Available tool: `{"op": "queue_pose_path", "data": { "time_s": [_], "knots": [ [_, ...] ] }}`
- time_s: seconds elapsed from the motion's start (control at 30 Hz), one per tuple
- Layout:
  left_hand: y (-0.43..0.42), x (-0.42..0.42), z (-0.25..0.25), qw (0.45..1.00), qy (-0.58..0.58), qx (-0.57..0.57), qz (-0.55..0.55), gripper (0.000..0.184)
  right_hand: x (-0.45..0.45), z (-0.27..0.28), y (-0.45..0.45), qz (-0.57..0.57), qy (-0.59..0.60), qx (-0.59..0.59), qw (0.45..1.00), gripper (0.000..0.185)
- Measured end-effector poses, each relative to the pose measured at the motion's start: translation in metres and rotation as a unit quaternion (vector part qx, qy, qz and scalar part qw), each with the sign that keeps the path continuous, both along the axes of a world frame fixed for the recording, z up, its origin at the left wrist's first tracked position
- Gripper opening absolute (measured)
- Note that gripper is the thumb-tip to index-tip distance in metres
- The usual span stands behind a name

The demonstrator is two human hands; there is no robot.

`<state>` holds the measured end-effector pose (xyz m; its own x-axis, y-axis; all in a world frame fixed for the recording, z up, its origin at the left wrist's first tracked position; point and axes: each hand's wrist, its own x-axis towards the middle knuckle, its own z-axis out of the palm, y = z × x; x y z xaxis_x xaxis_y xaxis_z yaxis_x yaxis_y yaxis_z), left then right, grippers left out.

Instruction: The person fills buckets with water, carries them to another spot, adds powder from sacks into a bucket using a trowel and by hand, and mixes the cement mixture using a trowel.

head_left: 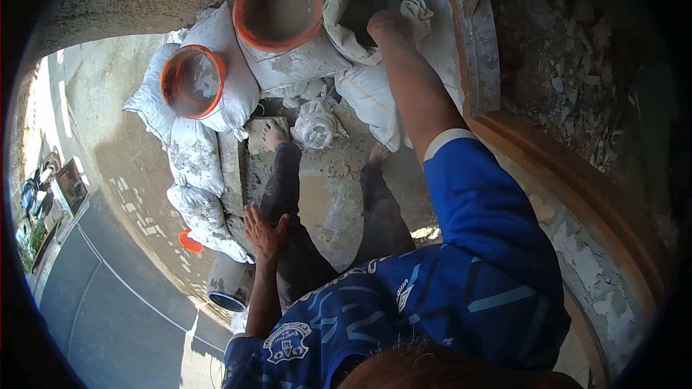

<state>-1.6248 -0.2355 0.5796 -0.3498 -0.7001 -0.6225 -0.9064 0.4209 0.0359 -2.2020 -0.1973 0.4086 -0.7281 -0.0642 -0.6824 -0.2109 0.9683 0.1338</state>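
Note:
My right arm reaches forward to an open white sack (420, 11) with a rolled rim and grey material inside. At its mouth, my right hand (390, 27) bends down into it, with the fingers hidden. My left hand (265, 234) lies with fingers spread against my dark trouser leg (282, 191), near the knee, holding nothing. Left of the sack stands a large orange-rimmed bucket (279, 11) with grey contents. A smaller orange bucket (193, 83) sits farther left on white sacks, with wet-looking grey contents.
Stained white sacks (194, 158) line the left side. Between my bare feet and the buckets lies a crumpled white bag (317, 124). A curved brown edge (569, 166) runs along the right, beside rubble (577, 79). A grey container (229, 284) stands lower left.

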Motion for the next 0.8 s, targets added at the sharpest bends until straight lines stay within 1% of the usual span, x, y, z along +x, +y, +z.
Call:
{"op": "queue_pose_path", "data": {
  "time_s": [0.07,0.13,0.2,0.27,0.33,0.37,0.4,0.43,0.47,0.53,0.57,0.6,0.67,0.7,0.73,0.77,0.8],
  "knots": [
    [-0.008,-0.011,0.000,1.000,-0.019,0.019,-0.014,0.094,0.002,0.017,-0.004,-0.028,-0.006,0.022,0.999,0.033],
    [-0.016,-0.021,0.001,0.998,-0.047,0.028,-0.014,0.091,-0.006,-0.020,0.002,-0.012,0.001,0.013,1.000,0.033],
    [-0.022,-0.029,0.000,0.998,-0.047,0.033,-0.008,0.090,-0.022,-0.043,-0.002,0.001,0.013,-0.001,1.000,0.036],
    [-0.029,-0.032,-0.004,0.998,-0.053,0.036,-0.006,0.088,-0.025,-0.057,-0.009,0.096,-0.006,0.064,0.993,0.035],
    [-0.035,-0.030,-0.011,0.999,-0.041,0.034,-0.012,0.086,-0.027,-0.071,-0.012,0.090,-0.009,0.067,0.994,0.032],
    [-0.039,-0.028,-0.017,0.998,-0.047,0.033,-0.013,0.086,-0.028,-0.068,-0.016,0.085,-0.007,0.072,0.994,0.031],
    [-0.041,-0.025,-0.022,0.999,-0.024,0.030,-0.016,0.085,-0.028,-0.066,-0.016,0.080,-0.006,0.080,0.994,0.031],
    [-0.041,-0.020,-0.022,0.999,-0.003,0.031,-0.021,0.085,-0.023,-0.064,-0.012,0.071,0.004,0.066,0.995,0.031],
    [-0.041,-0.016,-0.019,0.999,-0.010,0.038,-0.023,0.085,-0.016,-0.072,-0.001,0.068,-0.004,0.072,0.995,0.031],
    [-0.047,-0.023,-0.023,0.999,0.013,0.038,-0.023,0.084,-0.021,-0.094,0.016,0.140,0.020,0.006,0.990,0.030],
    [-0.049,-0.026,-0.025,0.999,0.017,0.037,-0.025,0.084,-0.029,-0.141,0.033,0.188,0.047,-0.009,0.981,0.030],
    [-0.053,-0.026,-0.025,0.998,0.022,0.046,-0.028,0.083,-0.028,-0.133,0.028,0.186,0.048,-0.010,0.981,0.030],
    [-0.056,-0.028,-0.023,0.997,0.026,0.055,-0.036,0.083,-0.025,-0.118,0.027,0.141,0.060,-0.020,0.988,0.029],
    [-0.057,-0.031,-0.021,0.998,0.021,0.055,-0.034,0.082,-0.030,-0.137,0.032,0.137,0.060,-0.022,0.988,0.029],
    [-0.059,-0.034,-0.022,0.998,0.017,0.054,-0.032,0.081,-0.043,-0.174,0.042,0.150,0.058,-0.020,0.987,0.027],
    [-0.060,-0.032,-0.025,0.998,0.014,0.052,-0.035,0.081,-0.047,-0.196,0.048,0.162,0.054,-0.016,0.985,0.025],
    [-0.059,-0.027,-0.027,0.998,0.017,0.045,-0.041,0.081,-0.038,-0.189,0.051,0.158,0.049,-0.016,0.986,0.025]
  ]
}}
